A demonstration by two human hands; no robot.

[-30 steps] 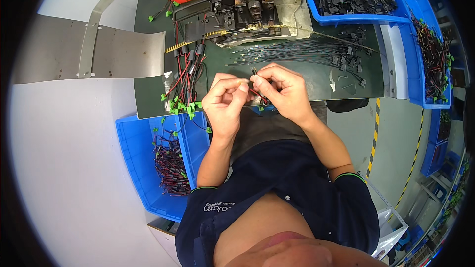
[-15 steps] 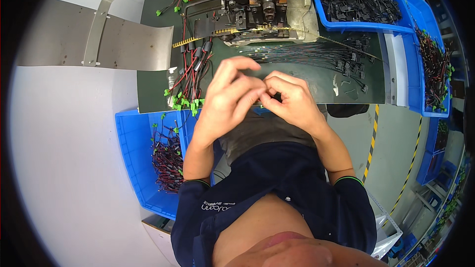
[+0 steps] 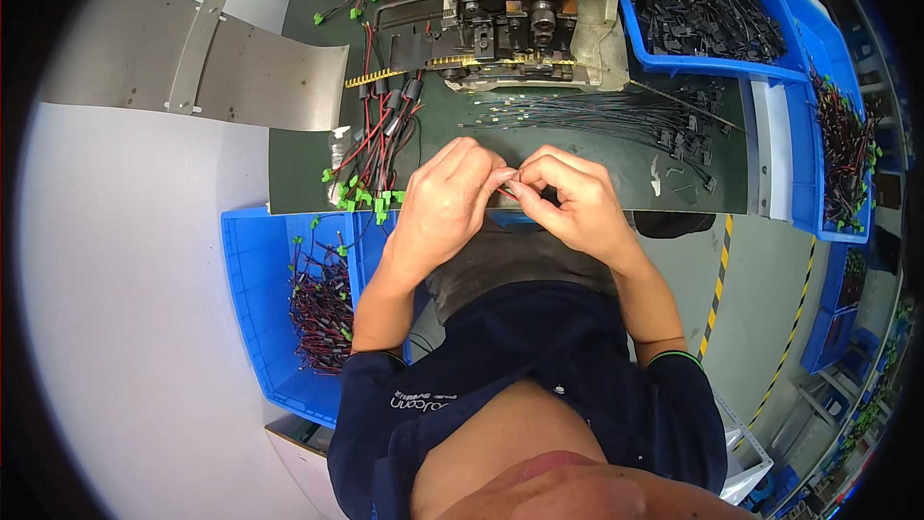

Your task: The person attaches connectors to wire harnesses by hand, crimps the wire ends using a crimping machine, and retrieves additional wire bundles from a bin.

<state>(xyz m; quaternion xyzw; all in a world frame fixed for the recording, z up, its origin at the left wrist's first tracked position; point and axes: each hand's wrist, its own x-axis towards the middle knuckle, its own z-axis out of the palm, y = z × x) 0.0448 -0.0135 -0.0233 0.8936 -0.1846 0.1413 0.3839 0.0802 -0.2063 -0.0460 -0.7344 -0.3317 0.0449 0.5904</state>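
My left hand (image 3: 445,204) and my right hand (image 3: 573,202) meet over the near edge of a dark green work mat (image 3: 597,149). Their fingertips pinch one thin dark wire piece (image 3: 512,188) between them; most of it is hidden by the fingers. A bundle of red and black wires with green connectors (image 3: 371,159) lies just left of my left hand. A row of thin black wires (image 3: 616,116) is spread on the mat beyond my right hand.
A metal crimping machine (image 3: 500,14) stands at the back of the mat. Blue bins hold black parts (image 3: 707,19) at back right, red-black wires (image 3: 847,154) at right, and finished wires (image 3: 318,313) at lower left. A grey metal sheet (image 3: 260,72) lies left.
The view has shifted so the bench sits higher in frame. My hands stay together on the small wire piece, fingers working it slightly.
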